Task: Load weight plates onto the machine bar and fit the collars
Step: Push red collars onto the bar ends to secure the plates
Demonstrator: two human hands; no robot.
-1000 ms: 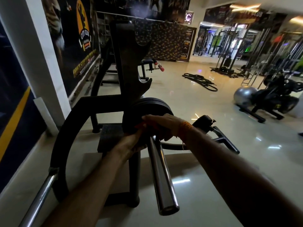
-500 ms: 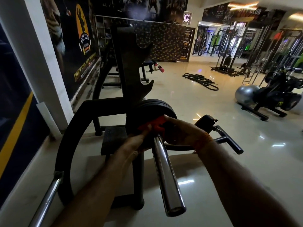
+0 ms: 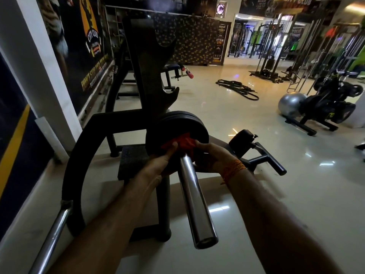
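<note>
A chrome bar sleeve (image 3: pixel 195 202) points toward me from the black machine frame (image 3: pixel 150 76). Black weight plates (image 3: pixel 177 125) sit stacked at its far end. A red collar (image 3: pixel 180 144) sits on the sleeve against the outer plate. My left hand (image 3: pixel 158 165) grips the collar's left side with the thumb on top. My right hand (image 3: pixel 213 157), with an orange thread at the wrist, holds the collar's right side. Part of the collar is hidden by my fingers.
A curved black frame arm (image 3: pixel 79 165) and a second chrome bar (image 3: pixel 49 244) lie to the left by the wall. A black handle (image 3: pixel 270 161) juts right behind the plates. Battle ropes (image 3: pixel 237 89), a silver ball (image 3: pixel 290 104) and other machines stand across the glossy floor.
My right hand has slid off the top of the collar to its right side, so more of the red collar shows. Both hands stay at the collar against the plates.
</note>
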